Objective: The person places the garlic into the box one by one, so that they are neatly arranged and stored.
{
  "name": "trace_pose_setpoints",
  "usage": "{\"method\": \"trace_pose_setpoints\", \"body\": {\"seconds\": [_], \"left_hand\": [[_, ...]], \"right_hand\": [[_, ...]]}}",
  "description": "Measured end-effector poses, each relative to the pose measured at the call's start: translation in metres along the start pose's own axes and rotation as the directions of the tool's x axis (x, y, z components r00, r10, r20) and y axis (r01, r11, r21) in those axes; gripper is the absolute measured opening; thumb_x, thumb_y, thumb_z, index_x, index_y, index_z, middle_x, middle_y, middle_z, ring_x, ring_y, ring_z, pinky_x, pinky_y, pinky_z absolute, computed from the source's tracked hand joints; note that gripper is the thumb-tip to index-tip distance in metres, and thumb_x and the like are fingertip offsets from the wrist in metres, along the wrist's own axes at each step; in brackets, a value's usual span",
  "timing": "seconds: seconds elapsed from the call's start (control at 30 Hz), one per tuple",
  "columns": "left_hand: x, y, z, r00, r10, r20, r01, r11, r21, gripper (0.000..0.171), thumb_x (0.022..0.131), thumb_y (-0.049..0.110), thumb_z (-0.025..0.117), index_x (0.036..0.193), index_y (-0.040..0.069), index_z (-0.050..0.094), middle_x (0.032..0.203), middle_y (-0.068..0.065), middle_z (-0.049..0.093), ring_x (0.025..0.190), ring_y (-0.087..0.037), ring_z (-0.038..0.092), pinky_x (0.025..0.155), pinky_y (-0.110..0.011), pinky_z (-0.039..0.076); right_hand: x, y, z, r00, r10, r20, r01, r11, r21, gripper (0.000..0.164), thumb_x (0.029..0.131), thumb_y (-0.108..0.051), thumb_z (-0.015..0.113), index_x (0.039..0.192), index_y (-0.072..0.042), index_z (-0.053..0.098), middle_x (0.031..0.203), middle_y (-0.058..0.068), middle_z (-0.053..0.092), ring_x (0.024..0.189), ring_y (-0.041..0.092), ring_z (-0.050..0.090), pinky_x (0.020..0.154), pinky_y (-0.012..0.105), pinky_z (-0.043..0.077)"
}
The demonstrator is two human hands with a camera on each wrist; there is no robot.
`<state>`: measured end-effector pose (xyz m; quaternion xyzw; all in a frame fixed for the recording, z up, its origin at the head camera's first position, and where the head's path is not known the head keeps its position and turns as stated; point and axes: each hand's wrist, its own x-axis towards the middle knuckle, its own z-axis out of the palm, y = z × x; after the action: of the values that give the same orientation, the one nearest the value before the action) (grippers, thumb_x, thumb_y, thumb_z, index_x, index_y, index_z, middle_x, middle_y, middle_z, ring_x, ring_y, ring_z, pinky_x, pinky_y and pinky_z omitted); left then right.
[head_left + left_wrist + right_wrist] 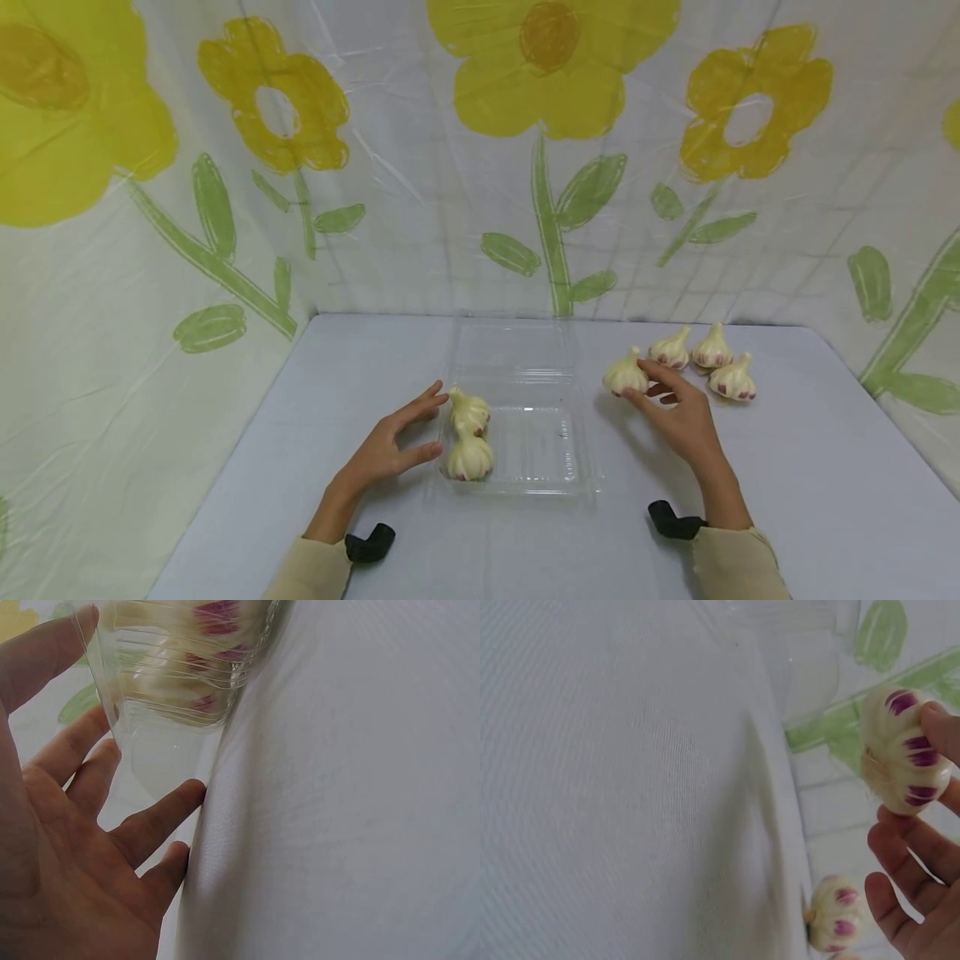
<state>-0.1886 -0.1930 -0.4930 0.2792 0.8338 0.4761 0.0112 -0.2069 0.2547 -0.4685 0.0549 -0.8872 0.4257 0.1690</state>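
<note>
We find one cream garlic bulb with purple-streaked sides (625, 375) clamped between thumb and fingers of the right hand (678, 412). It sits at the fingertips, to the left of the palm, and the right wrist view shows it raised off the white cloth-covered surface (787, 492). Its long axis stands near upright, neck up and root end down.

We judge the governing relation to be this: the bulb lies to the right of the clear plastic tray (532, 446), just beyond its right wall and level with its far end. The tray's right part therefore lies leftward and nearer the wearer. The right hand is plainly the nearer one to the bulb.

We note two cream garlic bulbs (470, 460) in the tray's left part, one behind the other. The left hand (390, 446) is beside the left wall, fingers apart and gripping nothing; we cannot confirm firm contact. Three further cream-and-purple bulbs (733, 381) stand clustered behind and right of the held one.
</note>
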Motion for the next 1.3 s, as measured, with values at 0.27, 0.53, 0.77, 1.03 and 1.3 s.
{"method": "trace_pose_setpoints", "body": {"seconds": [0.27, 0.53, 0.77, 1.03, 1.3], "left_hand": [[0.0, -0.001, 0.0, 1.0, 0.012, -0.001, -0.012, 1.0, 0.008, 0.066, 0.093, 0.02, 0.075, 0.153, 0.016, 0.048, 0.168, -0.007, 0.03, 0.139, -0.037, 0.054, 0.114, -0.064, 0.037], [0.001, 0.0, -0.001, 1.0, 0.002, 0.006, -0.002, 1.0, -0.006, 0.067, 0.093, 0.021, 0.075, 0.153, 0.017, 0.048, 0.168, -0.005, 0.03, 0.14, -0.035, 0.053, 0.115, -0.062, 0.036], [0.0, -0.001, -0.001, 1.0, -0.007, 0.004, 0.007, 1.0, -0.015, 0.067, 0.092, 0.021, 0.076, 0.153, 0.018, 0.048, 0.168, -0.007, 0.03, 0.14, -0.035, 0.053, 0.115, -0.066, 0.033], [0.001, -0.003, -0.001, 1.0, -0.007, -0.003, 0.007, 1.0, 0.002, 0.066, 0.093, 0.022, 0.075, 0.153, 0.018, 0.048, 0.168, -0.005, 0.03, 0.139, -0.035, 0.053, 0.114, -0.068, 0.033], [0.0, -0.001, 0.0, 1.0, -0.01, -0.004, 0.01, 1.0, -0.01, 0.066, 0.093, 0.022, 0.075, 0.153, 0.019, 0.048, 0.168, -0.005, 0.03, 0.139, -0.035, 0.053, 0.114, -0.069, 0.032]], "right_hand": [[0.0, -0.009, 0.007, 0.999, -0.051, 0.004, 0.051, 0.999, 0.018, 0.049, 0.091, -0.023, 0.079, 0.136, -0.01, 0.065, 0.118, 0.009, 0.072, 0.094, -0.003, 0.059, 0.078, 0.016, 0.048], [0.0, -0.018, 0.011, 0.997, -0.077, 0.017, 0.076, 0.996, 0.037, 0.049, 0.091, -0.022, 0.079, 0.136, -0.01, 0.065, 0.121, 0.011, 0.073, 0.095, -0.01, 0.055, 0.081, 0.023, 0.05], [0.0, -0.027, 0.019, 0.995, -0.084, 0.047, 0.08, 0.995, 0.065, 0.05, 0.09, -0.023, 0.08, 0.136, -0.012, 0.066, 0.126, 0.009, 0.072, 0.096, -0.006, 0.056, 0.082, 0.027, 0.051], [-0.002, -0.038, 0.031, 0.99, -0.115, 0.082, 0.107, 0.99, 0.097, 0.05, 0.089, -0.021, 0.081, 0.135, -0.012, 0.066, 0.125, 0.008, 0.072, 0.097, 0.002, 0.06, 0.084, 0.039, 0.053], [-0.005, -0.046, 0.041, 0.983, -0.13, 0.126, 0.115, 0.985, 0.126, 0.05, 0.089, -0.022, 0.081, 0.135, -0.013, 0.066, 0.126, 0.007, 0.072, 0.1, 0.006, 0.061, 0.086, 0.042, 0.052]]}}
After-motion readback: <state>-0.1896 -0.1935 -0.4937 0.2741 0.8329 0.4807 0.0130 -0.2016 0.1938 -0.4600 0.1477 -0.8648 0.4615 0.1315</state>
